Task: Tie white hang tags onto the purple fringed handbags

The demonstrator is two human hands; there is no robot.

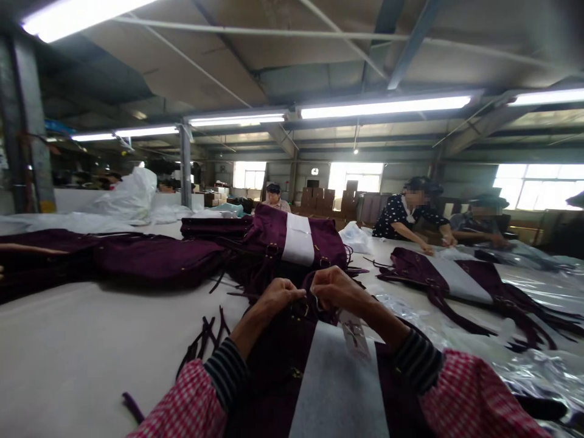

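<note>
A dark purple handbag [269,371] lies right in front of me, a white paper band [337,383] around its middle. Both my hands meet at its top edge, beside small brass-coloured fittings. My left hand [279,296] pinches the bag's strap between thumb and fingers. Close by, my right hand [336,288] is curled around the strap [308,283], with a bit of metal showing at the fingertips. The exact grip is partly hidden by the fingers. A clear packet with a tag [356,336] hangs below my right wrist.
Beyond my hands are stacked purple bags [298,234], one with a white band. More purple bags [159,258] lie left, where another person's arm [31,248] reaches in. At right are a banded bag [449,277], clear plastic [538,371] and a co-worker in a dotted top [406,216].
</note>
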